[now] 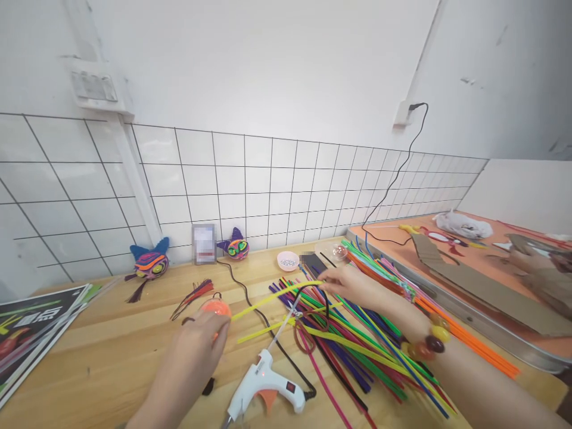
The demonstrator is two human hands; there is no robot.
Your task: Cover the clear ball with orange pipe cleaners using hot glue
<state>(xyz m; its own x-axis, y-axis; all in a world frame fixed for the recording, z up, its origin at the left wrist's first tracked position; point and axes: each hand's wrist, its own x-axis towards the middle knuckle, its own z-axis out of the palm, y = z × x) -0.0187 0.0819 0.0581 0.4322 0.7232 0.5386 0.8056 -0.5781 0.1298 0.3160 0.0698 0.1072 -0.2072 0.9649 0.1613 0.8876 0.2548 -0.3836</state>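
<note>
My left hand (pixel 199 339) is closed around an orange ball (pixel 217 307) with a small dark loop on top, at the centre-left of the table. A yellow pipe cleaner (pixel 277 295) stretches from the ball to my right hand (pixel 342 285), whose fingers pinch its far end. Under my right hand and forearm lies a heap of many-coloured pipe cleaners (pixel 353 351). Between my hands and nearer to me, a white glue gun (pixel 263 381) with an orange trigger rests on the wooden table (pixel 111 333).
Two woven cat-like ornaments (pixel 151 262) (pixel 236 245) and a framed card (pixel 204 244) stand by the wall. A pink bowl (pixel 288 261) holds small beads. Magazines (pixel 36 333) lie left. A black cord crosses the table. Cardboard (pixel 482 286) and another person's hand (pixel 536 268) are at right.
</note>
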